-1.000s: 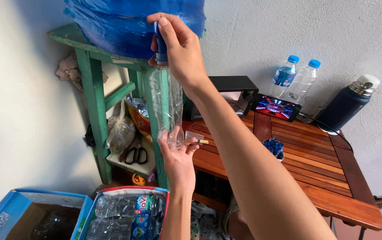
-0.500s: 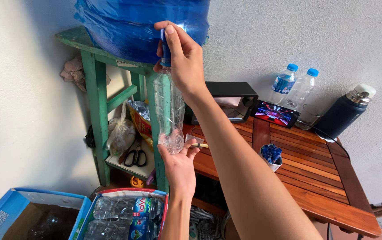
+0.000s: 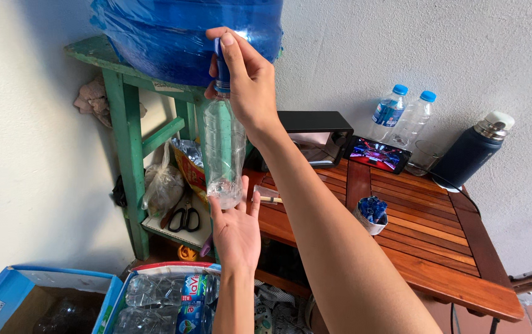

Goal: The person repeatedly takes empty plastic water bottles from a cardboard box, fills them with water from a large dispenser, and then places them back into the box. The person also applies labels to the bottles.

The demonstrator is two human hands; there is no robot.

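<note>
At the upper centre of the frame, the right hand (image 3: 247, 77) pinches the blue tap (image 3: 221, 65) of the big blue water jug (image 3: 154, 37). Below it, the left hand (image 3: 236, 232), fingers spread, cups the base of an upright clear plastic bottle (image 3: 224, 151) beside the green stand (image 3: 123, 124).

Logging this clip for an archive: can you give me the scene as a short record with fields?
left hand: left hand cups the base of a clear empty plastic bottle
right hand: right hand at the bottle's neck, by the tap of a large blue water jug
support: green wooden stand
nearby: slatted wooden table, dark blue flask
</note>
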